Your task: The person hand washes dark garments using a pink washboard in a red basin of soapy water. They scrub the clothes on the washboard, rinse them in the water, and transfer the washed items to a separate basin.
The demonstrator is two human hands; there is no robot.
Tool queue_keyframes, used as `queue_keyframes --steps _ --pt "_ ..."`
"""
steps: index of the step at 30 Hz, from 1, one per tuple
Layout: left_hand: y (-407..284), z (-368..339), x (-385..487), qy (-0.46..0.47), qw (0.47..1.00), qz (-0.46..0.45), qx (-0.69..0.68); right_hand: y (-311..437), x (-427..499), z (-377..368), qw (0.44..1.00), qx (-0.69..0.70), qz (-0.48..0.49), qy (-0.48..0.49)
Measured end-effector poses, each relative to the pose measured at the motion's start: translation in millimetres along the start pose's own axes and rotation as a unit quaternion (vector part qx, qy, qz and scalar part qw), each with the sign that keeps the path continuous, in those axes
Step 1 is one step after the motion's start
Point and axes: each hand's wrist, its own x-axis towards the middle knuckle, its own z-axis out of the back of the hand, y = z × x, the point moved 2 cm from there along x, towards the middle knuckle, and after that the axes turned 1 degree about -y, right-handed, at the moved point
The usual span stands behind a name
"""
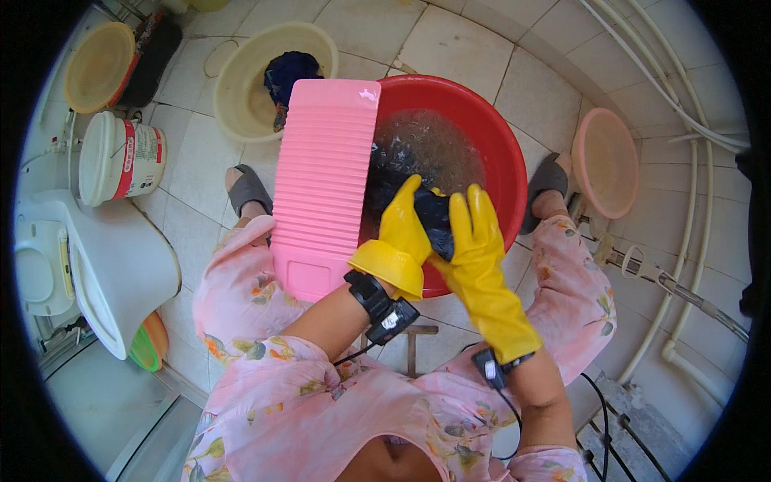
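Both my hands wear yellow rubber gloves and meet over a red plastic basin point(512, 181) of murky water. Between them is a wet dark cloth point(435, 220), partly hidden by the gloves. My left hand point(402, 226) grips its left side, the glove's cuff folded back. On its right side, my right hand point(479, 235) has its fingers curled over the fabric. More dark cloth point(391, 165) lies in the water. A pink ridged washboard point(325, 181) rests across the basin's left part and covers that rim.
A cream basin point(241, 114) holding dark blue cloth point(292, 72) stands beyond the washboard. Left are a white bucket point(99, 159) and a toilet point(126, 259). An upright pink basin point(605, 162) and a metal bar point(680, 286) are by the right wall. Thin cables hang from both wrist straps.
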Motion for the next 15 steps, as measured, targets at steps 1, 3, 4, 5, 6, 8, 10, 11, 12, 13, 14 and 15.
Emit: queue_keyframes --steps 1,3,4,5,6,8,10,11,12,13,14,15 --pt "9.3 0.5 -1.3 0.026 1.000 -0.002 0.009 -15.6 3.3 -3.9 1.000 0.021 0.007 -0.013" --pt "17.2 0.9 -3.3 0.051 0.983 0.043 -0.168 -34.4 8.8 -6.8 0.990 0.133 -0.028 0.032" --pt "18.0 3.6 -1.9 0.069 0.995 0.002 -0.069 -40.0 11.5 -7.4 0.978 0.200 -0.037 0.056" --pt "18.1 8.4 -0.4 0.087 0.995 -0.039 0.032 -42.3 12.0 -7.9 0.960 0.266 -0.045 0.079" --pt "16.9 7.1 -0.4 0.092 0.992 -0.051 0.076 -39.2 12.0 -3.9 0.952 0.284 -0.089 0.078" --pt "16.9 1.7 -5.1 0.082 0.990 -0.045 0.104 -53.0 8.4 -18.3 0.908 0.383 -0.099 0.135" --pt "20.2 6.9 -7.3 0.065 0.997 0.000 0.035 -45.5 10.6 -22.7 0.862 0.433 -0.178 0.193" --pt "24.8 15.0 -5.4 0.060 0.998 0.026 -0.023 -30.6 14.3 -17.0 0.838 0.430 -0.251 0.223" --pt "27.9 19.7 -1.4 0.061 0.993 0.050 -0.084 -22.4 17.3 -12.2 0.812 0.421 -0.321 0.247" --pt "30.3 21.4 3.0 0.063 0.981 0.102 -0.154 -34.4 8.6 -28.4 0.849 0.393 -0.259 0.240" --pt "33.4 23.8 6.2 0.063 0.961 0.155 -0.220 -57.1 -10.5 -61.8 0.880 0.365 -0.197 0.231" --pt "30.7 22.5 7.2 0.059 0.934 0.205 -0.286 -55.6 -9.1 -65.2 0.884 0.357 -0.184 0.239"
